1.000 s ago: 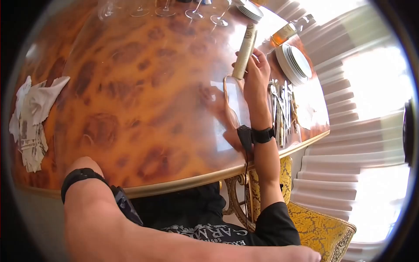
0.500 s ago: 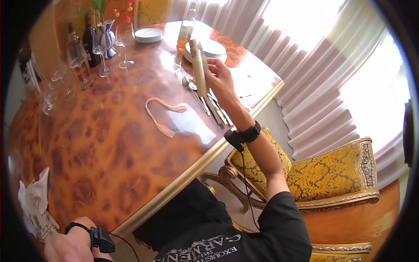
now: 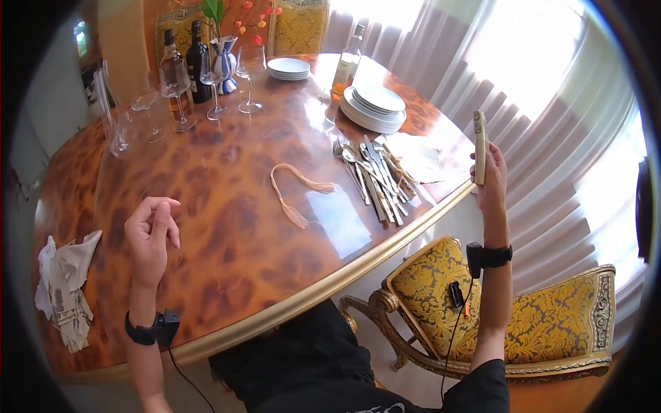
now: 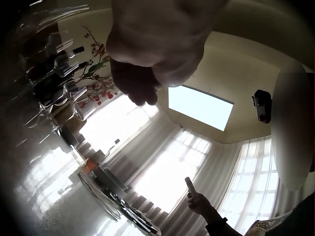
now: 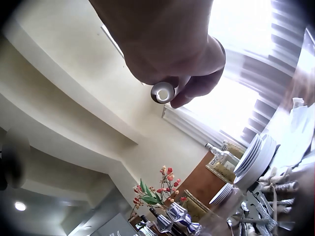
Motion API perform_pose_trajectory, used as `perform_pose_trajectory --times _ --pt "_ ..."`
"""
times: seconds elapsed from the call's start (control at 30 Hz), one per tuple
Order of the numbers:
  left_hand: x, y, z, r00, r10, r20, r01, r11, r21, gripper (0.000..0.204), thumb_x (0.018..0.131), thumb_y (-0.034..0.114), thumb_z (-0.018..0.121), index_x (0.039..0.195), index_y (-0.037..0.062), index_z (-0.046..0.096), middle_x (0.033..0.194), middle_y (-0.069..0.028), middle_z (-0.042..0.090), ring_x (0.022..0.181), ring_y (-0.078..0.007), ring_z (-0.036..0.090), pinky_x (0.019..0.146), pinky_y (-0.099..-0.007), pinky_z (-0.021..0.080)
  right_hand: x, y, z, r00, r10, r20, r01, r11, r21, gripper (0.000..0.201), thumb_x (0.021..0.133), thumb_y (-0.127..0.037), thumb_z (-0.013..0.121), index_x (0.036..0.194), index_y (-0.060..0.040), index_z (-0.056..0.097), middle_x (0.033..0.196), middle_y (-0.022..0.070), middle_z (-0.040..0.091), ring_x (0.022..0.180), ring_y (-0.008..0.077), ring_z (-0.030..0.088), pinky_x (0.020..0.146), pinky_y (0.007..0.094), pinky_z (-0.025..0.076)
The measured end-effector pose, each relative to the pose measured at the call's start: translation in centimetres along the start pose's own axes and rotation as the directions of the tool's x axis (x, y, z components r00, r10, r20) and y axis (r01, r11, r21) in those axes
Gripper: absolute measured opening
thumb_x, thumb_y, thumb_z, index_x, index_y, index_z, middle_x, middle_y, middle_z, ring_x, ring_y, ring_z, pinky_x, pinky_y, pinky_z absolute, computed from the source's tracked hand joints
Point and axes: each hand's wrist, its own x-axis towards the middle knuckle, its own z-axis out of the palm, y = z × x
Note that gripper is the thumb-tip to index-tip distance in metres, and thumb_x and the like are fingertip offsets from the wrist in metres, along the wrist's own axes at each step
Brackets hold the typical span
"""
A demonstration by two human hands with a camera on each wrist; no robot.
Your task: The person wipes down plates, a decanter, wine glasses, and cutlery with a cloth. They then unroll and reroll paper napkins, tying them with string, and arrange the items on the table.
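Observation:
My right hand point(image 3: 490, 175) grips a beige rolled-up paper point(image 3: 480, 148) with dark print near its top, upright over the table's right edge. In the right wrist view the hollow end of this roll point(image 5: 162, 92) points at the camera beside the fingers. My left hand point(image 3: 150, 237) is raised over the left part of the table, fingers loosely bent, with nothing in it. A peach-coloured tasselled cord point(image 3: 279, 189) lies curved on the glossy wooden table point(image 3: 213, 172) between the hands.
Mixed cutlery point(image 3: 379, 179) lies at the right by stacked white plates point(image 3: 372, 117) and a liquor bottle point(image 3: 346, 65). Wine glasses point(image 3: 251, 76), bottles and a vase point(image 3: 224, 69) stand at the back. Crumpled cloths point(image 3: 72, 265) lie far left. A yellow chair point(image 3: 441, 282) stands below the right arm.
The head view has swung up toward the far side of the table. My right hand has carried the roll rightward, away from the cutlery. My left hand has risen over the table.

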Motion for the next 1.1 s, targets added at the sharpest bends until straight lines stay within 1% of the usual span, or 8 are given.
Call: perform_pose_trajectory --times 0.07,0.1,0.17,0.3,0.37,0.57,0.9,1.1 --pt "-0.3 -2.5 -1.0 0.990 -0.138 -0.019 0.133 0.974 -0.183 0.038 0.107 0.028 0.041 0.079 0.0039 0.053 0.045 0.0019 0.037 0.036 -0.0076 0.035 0.037 -0.0222 0.027 0.0 1.4 0.7 0.995 0.100 0.022 -0.098 0.994 -0.046 0.036 0.097 -0.025 0.058 0.123 -0.0017 0.051 0.087 0.0091 0.065 0.062 0.0098 0.058 0.053 0.0215 0.047" --pt "-0.5 -3.2 -1.2 0.988 -0.149 -0.032 0.141 0.973 -0.181 0.038 0.107 0.028 0.041 0.079 0.0039 0.053 0.045 0.0019 0.037 0.036 -0.0076 0.035 0.037 -0.0222 0.027 -0.1 2.2 1.4 0.994 0.103 0.039 -0.102 0.994 -0.048 0.036 0.097 -0.025 0.058 0.123 -0.0017 0.051 0.087 0.0091 0.065 0.062 0.0098 0.058 0.053 0.0215 0.047" --pt "-0.7 -3.9 -1.9 0.961 -0.272 -0.044 0.234 0.891 -0.390 0.045 0.106 0.034 0.039 0.069 0.0101 0.045 0.042 0.0021 0.031 0.035 -0.0074 0.030 0.036 -0.0229 0.024 -0.6 3.6 2.9 0.976 0.211 0.054 -0.205 0.974 -0.100 0.034 0.097 -0.023 0.056 0.123 -0.0016 0.051 0.087 0.0089 0.064 0.062 0.0097 0.058 0.053 0.0218 0.047" --pt "-0.9 -3.5 -3.3 0.949 -0.312 -0.044 0.261 0.856 -0.446 0.050 0.105 0.031 0.045 0.059 0.0125 0.039 0.041 0.0009 0.033 0.036 -0.0086 0.034 0.037 -0.0238 0.027 -0.8 4.5 4.9 0.955 0.275 0.113 -0.258 0.955 -0.147 0.032 0.097 -0.022 0.054 0.122 -0.0018 0.052 0.087 0.0075 0.064 0.062 0.0093 0.058 0.052 0.0214 0.047" --pt "-1.1 -3.8 -3.5 0.966 -0.255 -0.039 0.228 0.916 -0.329 0.051 0.102 0.024 0.051 0.055 0.0145 0.033 0.043 0.0011 0.036 0.038 -0.0084 0.035 0.039 -0.0239 0.029 -0.3 5.3 4.7 0.950 0.284 0.132 -0.264 0.953 -0.151 0.031 0.098 -0.023 0.053 0.121 -0.0023 0.053 0.087 0.0067 0.063 0.061 0.0090 0.057 0.050 0.0206 0.046" --pt "-1.6 -2.6 -4.4 0.915 -0.388 -0.111 0.331 0.879 -0.343 0.036 0.100 0.018 0.055 0.067 0.0126 0.040 0.054 0.0019 0.044 0.045 -0.0064 0.041 0.043 -0.0215 0.030 0.3 6.4 5.4 0.937 0.319 0.141 -0.300 0.943 -0.143 0.034 0.098 -0.024 0.055 0.124 -0.0025 0.053 0.089 0.0066 0.062 0.059 0.0091 0.057 0.047 0.0206 0.044" --pt "-1.7 -1.9 -3.6 0.895 -0.427 -0.130 0.376 0.879 -0.294 0.021 0.100 0.020 0.052 0.084 0.0060 0.052 0.055 0.0005 0.046 0.046 -0.0067 0.042 0.043 -0.0214 0.035 2.6 8.3 5.8 0.954 0.270 0.133 -0.242 0.950 -0.197 0.039 0.095 -0.022 0.051 0.127 -0.0004 0.055 0.087 0.0077 0.064 0.061 0.0100 0.059 0.049 0.0213 0.046" --pt "-1.7 -1.7 -3.4 0.863 -0.493 -0.115 0.431 0.834 -0.344 0.022 0.102 0.021 0.050 0.087 0.0061 0.050 0.055 0.0004 0.044 0.045 -0.0072 0.040 0.043 -0.0217 0.035 3.9 8.6 3.8 0.974 0.216 0.073 -0.161 0.878 -0.452 0.040 0.094 -0.020 0.047 0.129 -0.0007 0.056 0.088 0.0070 0.065 0.066 0.0109 0.062 0.056 0.0242 0.050"
